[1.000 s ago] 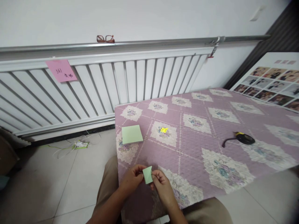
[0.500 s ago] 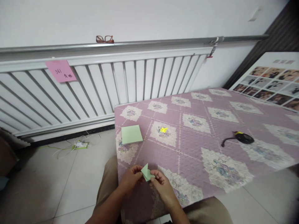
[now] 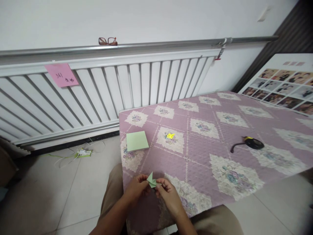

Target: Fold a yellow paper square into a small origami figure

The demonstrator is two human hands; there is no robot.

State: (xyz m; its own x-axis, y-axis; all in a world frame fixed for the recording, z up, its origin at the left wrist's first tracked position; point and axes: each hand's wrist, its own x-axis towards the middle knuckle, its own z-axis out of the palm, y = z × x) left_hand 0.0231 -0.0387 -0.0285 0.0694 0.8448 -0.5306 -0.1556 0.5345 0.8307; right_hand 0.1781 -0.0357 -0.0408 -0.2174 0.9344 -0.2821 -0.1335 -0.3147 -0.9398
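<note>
Between my two hands is a small piece of folded light-green paper, with one pointed flap standing up. My left hand pinches its left side between thumb and fingers. At its right side, my right hand grips the paper with thumb and forefinger. Both hands are just above the near left part of the table. A stack of light-green square paper lies beyond my left hand. To the right of the stack sits a small folded yellow paper piece.
The table has a purple floral cloth. A black object with a cord lies on the right, near a photo board. Behind stands a white radiator with a pink note; glasses rest on the pipe above. A power strip lies on the floor.
The green paper's right-hand part now looks narrower and more tucked in between my fingers. Both hands keep their hold and have barely moved. The view has shifted slightly.
</note>
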